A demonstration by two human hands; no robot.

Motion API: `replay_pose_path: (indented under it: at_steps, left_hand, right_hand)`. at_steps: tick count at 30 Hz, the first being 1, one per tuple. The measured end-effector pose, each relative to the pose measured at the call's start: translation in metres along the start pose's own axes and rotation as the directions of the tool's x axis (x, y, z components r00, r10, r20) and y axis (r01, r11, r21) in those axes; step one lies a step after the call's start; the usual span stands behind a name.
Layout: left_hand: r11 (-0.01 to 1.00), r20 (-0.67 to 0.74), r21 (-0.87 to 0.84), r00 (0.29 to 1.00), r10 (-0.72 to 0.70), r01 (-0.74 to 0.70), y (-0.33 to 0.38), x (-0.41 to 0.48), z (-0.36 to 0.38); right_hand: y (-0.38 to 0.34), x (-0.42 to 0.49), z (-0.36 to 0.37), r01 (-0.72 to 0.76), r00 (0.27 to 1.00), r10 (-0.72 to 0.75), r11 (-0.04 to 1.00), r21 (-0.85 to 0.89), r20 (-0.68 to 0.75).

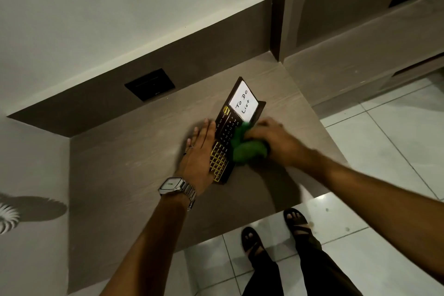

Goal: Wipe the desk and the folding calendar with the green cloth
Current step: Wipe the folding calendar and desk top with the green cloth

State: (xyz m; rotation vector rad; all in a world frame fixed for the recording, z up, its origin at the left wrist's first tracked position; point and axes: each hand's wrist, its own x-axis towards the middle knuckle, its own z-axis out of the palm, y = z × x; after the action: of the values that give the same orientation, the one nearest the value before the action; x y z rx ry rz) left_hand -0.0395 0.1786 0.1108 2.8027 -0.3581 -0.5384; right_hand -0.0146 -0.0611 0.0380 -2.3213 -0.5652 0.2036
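Note:
A dark folding calendar [236, 113] stands on the brown desk [134, 175], with a white "To Do List" card on its far part and gold grid marks on its near part. My left hand [200, 151] lies flat with fingers straight against the calendar's left side, steadying it. My right hand [274, 139] grips a bunched green cloth [247, 148] and presses it on the calendar's face and right edge. The cloth hides part of the date numbers.
A black wall socket plate [150, 84] sits on the back panel behind the desk. The desk's near edge drops to a white tiled floor [384, 146], where my sandalled feet [252, 240] stand. A pale wall rises beyond.

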Motion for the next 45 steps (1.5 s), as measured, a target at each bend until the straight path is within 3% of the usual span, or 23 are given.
replay_pose_path:
  at_steps: [4, 7, 9, 12, 14, 18, 20, 22, 24, 28, 29, 31, 33, 35, 38, 41, 43, 45]
  left_hand:
    - [1.000, 0.002, 0.001, 1.000, 0.002, -0.002, 0.000, 0.000, 0.001]
    - [1.000, 0.016, 0.004, 1.000, -0.004, 0.004, 0.000, -0.001, 0.002]
    - [1.000, 0.009, 0.001, 1.000, -0.001, 0.001, -0.001, 0.000, 0.002]
    - [1.000, 0.023, 0.004, 1.000, 0.003, -0.003, -0.003, 0.000, 0.004]
    - [1.000, 0.022, 0.013, 1.000, 0.009, -0.009, -0.004, 0.000, 0.005]
    - [1.000, 0.019, 0.019, 1.000, 0.000, -0.001, -0.005, 0.001, 0.006]
    - [1.000, 0.018, 0.015, 1.000, 0.000, 0.000, -0.004, 0.001, 0.006]
    - [1.000, 0.016, 0.007, 1.000, -0.004, 0.004, -0.004, 0.001, 0.005]
    - [1.000, 0.013, -0.004, 1.000, -0.006, 0.006, -0.003, 0.002, 0.005]
    - [1.000, 0.022, -0.020, 1.000, -0.003, 0.004, -0.004, 0.002, 0.005]
    - [1.000, 0.021, -0.018, 1.000, 0.000, 0.001, -0.004, 0.002, 0.005]
    - [1.000, 0.019, -0.009, 1.000, 0.005, -0.005, -0.004, 0.002, 0.005]
    - [1.000, 0.025, -0.011, 1.000, -0.001, 0.001, -0.003, 0.002, 0.005]
    - [1.000, 0.028, -0.014, 1.000, -0.007, 0.008, -0.003, 0.001, 0.005]
    - [1.000, 0.030, -0.011, 0.999, -0.014, 0.015, -0.004, 0.002, 0.006]
    - [0.999, 0.044, -0.032, 0.999, -0.018, 0.019, -0.004, 0.004, 0.006]
    - [1.000, 0.053, -0.016, 0.998, -0.026, 0.027, -0.004, 0.005, 0.005]
    - [0.999, 0.061, -0.008, 0.998, -0.031, 0.031, -0.004, 0.005, 0.004]
  right_hand:
    - [0.050, 0.043, -0.043, -0.178, 0.967, 0.150, 0.977, -0.120, -0.207]
    - [0.033, 0.043, -0.030, -0.239, 0.957, 0.208, 0.960, -0.146, -0.203]
    - [0.005, 0.019, 0.002, -0.154, 0.977, 0.133, 0.980, -0.123, -0.165]
    - [-0.024, -0.013, 0.029, 0.089, 0.996, -0.087, 0.986, -0.140, 0.024]
    - [-0.012, 0.000, 0.008, 0.006, 1.000, -0.005, 0.987, -0.162, 0.005]
    - [0.029, 0.038, -0.046, -0.150, 0.978, 0.113, 0.966, -0.210, -0.178]
    - [0.032, 0.045, -0.051, -0.196, 0.960, 0.131, 0.946, -0.258, -0.249]
    - [0.018, 0.036, -0.033, -0.221, 0.956, 0.172, 0.955, -0.196, -0.239]
    - [-0.006, 0.013, 0.002, -0.139, 0.975, 0.114, 0.982, -0.125, -0.189]
    - [-0.038, -0.021, 0.036, 0.240, 0.971, -0.233, 0.953, -0.183, 0.057]
    - [-0.031, -0.016, 0.026, 0.227, 0.974, -0.218, 0.950, -0.215, 0.063]
    - [-0.005, 0.005, -0.006, 0.003, 0.995, -0.023, 0.977, -0.211, -0.094]
    - [0.023, 0.029, -0.041, -0.160, 0.980, 0.118, 0.945, -0.286, -0.160]
    - [0.030, 0.045, -0.057, -0.205, 0.975, 0.155, 0.908, -0.365, -0.161]
    - [0.006, 0.031, -0.024, -0.248, 0.957, 0.202, 0.942, -0.225, -0.209]
    - [-0.050, -0.023, 0.042, -0.092, 0.985, 0.072, 0.989, -0.120, -0.157]
    - [-0.078, -0.044, 0.074, 0.122, 0.992, -0.122, 0.985, -0.124, 0.003]
    - [-0.092, -0.055, 0.092, 0.313, 0.931, -0.285, 0.945, -0.096, 0.228]
